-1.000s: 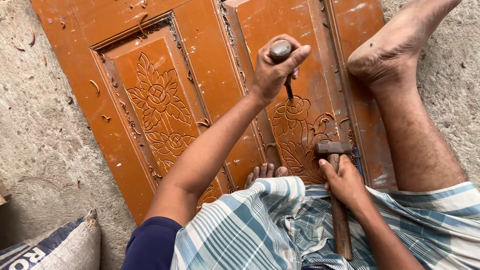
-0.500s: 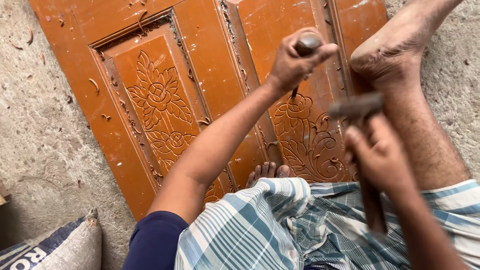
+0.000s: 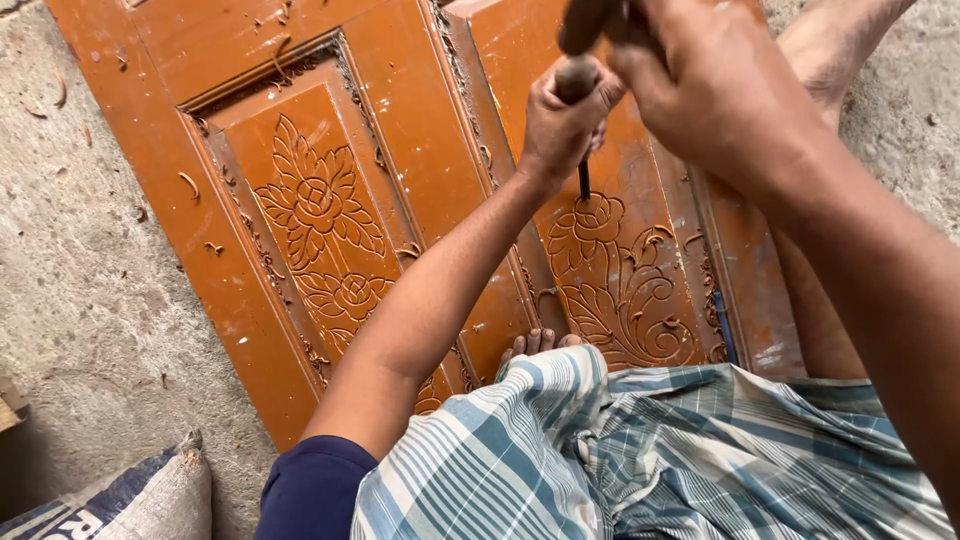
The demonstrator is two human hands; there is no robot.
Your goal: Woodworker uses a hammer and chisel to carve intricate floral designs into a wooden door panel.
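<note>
An orange-brown wooden door (image 3: 400, 150) lies flat on the ground, with flower carvings in its panels. My left hand (image 3: 560, 115) grips a chisel (image 3: 580, 95) upright, its blade tip touching the carved flower (image 3: 590, 225) on the right panel. My right hand (image 3: 710, 85) is raised close to the camera, clenched around a hammer (image 3: 590, 20) whose dark head sits just above the chisel's wooden handle. Most of the hammer is hidden by my hand.
Wood shavings (image 3: 190, 185) are scattered on the door and the rough concrete floor (image 3: 90, 300). A woven sack (image 3: 130, 500) lies at the lower left. My checked cloth wrap (image 3: 620, 460) covers my lap, toes (image 3: 540, 342) poke out beneath it, and my right leg (image 3: 830, 60) rests on the door.
My right hand has swung the hammer up from beside my lap to just over the chisel's handle. My left hand has kept the chisel on the right panel's flower.
</note>
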